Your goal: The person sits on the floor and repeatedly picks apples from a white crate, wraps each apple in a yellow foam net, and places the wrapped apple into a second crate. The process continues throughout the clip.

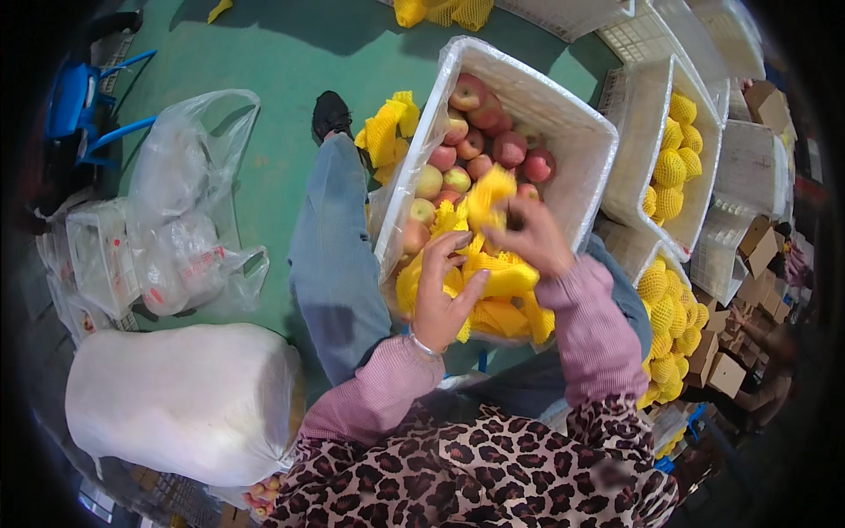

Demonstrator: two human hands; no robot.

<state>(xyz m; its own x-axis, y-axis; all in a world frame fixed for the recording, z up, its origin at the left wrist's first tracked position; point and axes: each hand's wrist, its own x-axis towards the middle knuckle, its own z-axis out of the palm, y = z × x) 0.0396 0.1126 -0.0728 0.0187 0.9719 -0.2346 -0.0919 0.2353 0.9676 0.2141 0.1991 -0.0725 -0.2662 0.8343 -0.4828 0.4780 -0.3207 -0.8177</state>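
A white plastic crate (pixel 568 102) lined with clear film stands between my knees. Bare red and greenish apples (pixel 509 148) fill part of it. Yellow foam net sleeves (pixel 505 274) lie heaped over its near end. Above this heap is my left hand (pixel 445 290), fingers spread and apparently empty. My right hand (pixel 531 234), blurred, grips a yellow foam net (pixel 490 198) by its lower part; whether an apple is inside it cannot be told.
Crates of apples in yellow nets (pixel 670 165) stand to the right, with cardboard boxes (pixel 727 375) and another person (pixel 766 369) beyond. At left are a large white sack (pixel 178 399), clear plastic bags (pixel 181 244) and a blue chair (pixel 69 102). More nets (pixel 383 132) lie beside the crate.
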